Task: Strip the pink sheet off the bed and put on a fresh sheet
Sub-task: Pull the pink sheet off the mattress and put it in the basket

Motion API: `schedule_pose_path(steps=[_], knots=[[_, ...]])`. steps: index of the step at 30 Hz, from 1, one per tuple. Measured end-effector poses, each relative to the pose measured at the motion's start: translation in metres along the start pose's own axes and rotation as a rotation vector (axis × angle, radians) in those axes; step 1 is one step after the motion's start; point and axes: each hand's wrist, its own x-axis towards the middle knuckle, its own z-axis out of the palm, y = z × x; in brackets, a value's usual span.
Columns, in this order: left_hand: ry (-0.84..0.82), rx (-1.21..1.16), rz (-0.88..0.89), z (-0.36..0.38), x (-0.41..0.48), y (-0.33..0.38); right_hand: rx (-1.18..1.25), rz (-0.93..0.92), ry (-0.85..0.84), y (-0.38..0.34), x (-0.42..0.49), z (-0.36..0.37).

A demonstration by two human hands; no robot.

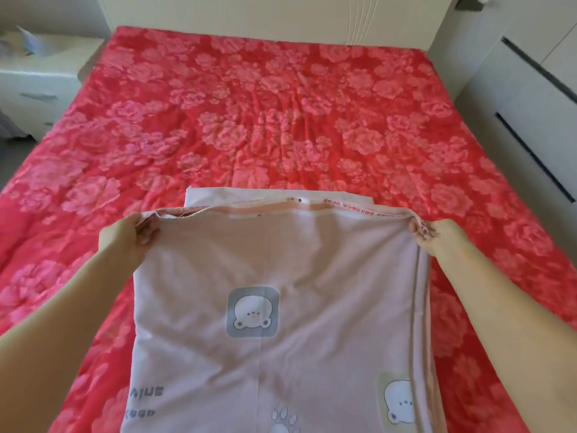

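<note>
A pale pink sheet [281, 251] printed with cartoon bears is folded in layers and lies at the near end of the bed. My left hand [125, 235] grips its upper left corner, and my right hand [437, 235] pinches its upper right corner. Between them the top layer's edge is lifted and stretched taut. Under the sheet, a red cover with pink roses [249, 120] is spread over the whole bed, wrinkled in the middle.
A cream headboard [281, 17] stands at the far end. A white nightstand [37, 79] sits at the bed's far left. White cabinet fronts with dark slots [530, 98] run along the right side.
</note>
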Motion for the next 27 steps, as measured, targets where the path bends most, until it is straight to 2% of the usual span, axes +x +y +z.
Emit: schedule_pose_path(steps=[3, 5, 7, 9, 11, 13, 15, 17, 19, 20, 23, 25, 27], knots=[[0.004, 0.000, 0.059, 0.044, 0.041, 0.018, 0.066, -0.059, -0.010, -0.016, 0.041, 0.043], [-0.093, 0.033, 0.133, 0.075, 0.064, 0.029, 0.072, -0.119, -0.041, -0.020, 0.064, 0.074], [-0.230, 0.166, 0.134, 0.097, 0.080, 0.027, -0.007, -0.144, -0.075, -0.010, 0.085, 0.094], [-0.281, 0.354, 0.104, 0.099, 0.096, 0.006, -0.115, -0.080, -0.074, 0.019, 0.103, 0.092], [-0.265, 0.538, 0.134, 0.081, 0.112, -0.037, -0.373, -0.063, 0.026, 0.065, 0.120, 0.063], [-0.141, 0.729, 0.245, 0.041, 0.115, -0.087, -0.865, -0.206, 0.156, 0.115, 0.124, 0.015], [0.006, 0.967, 0.337, -0.008, 0.105, -0.131, -1.227, -0.334, 0.116, 0.163, 0.112, -0.042], [0.093, 1.111, 0.326, -0.060, 0.090, -0.164, -1.338, -0.422, 0.028, 0.203, 0.094, -0.101], [0.194, 1.154, 0.192, -0.112, 0.077, -0.196, -1.351, -0.374, 0.035, 0.228, 0.069, -0.147], [0.240, 1.173, 0.134, -0.133, 0.069, -0.210, -1.367, -0.308, 0.099, 0.236, 0.059, -0.164], [0.263, 1.166, -0.050, -0.169, 0.026, -0.232, -1.430, -0.114, 0.305, 0.249, 0.032, -0.198], [0.273, 1.165, -0.106, -0.178, 0.002, -0.240, -1.420, -0.001, 0.362, 0.249, 0.021, -0.210], [0.259, 1.133, -0.140, -0.187, -0.013, -0.243, -1.283, 0.116, 0.381, 0.245, 0.013, -0.214]])
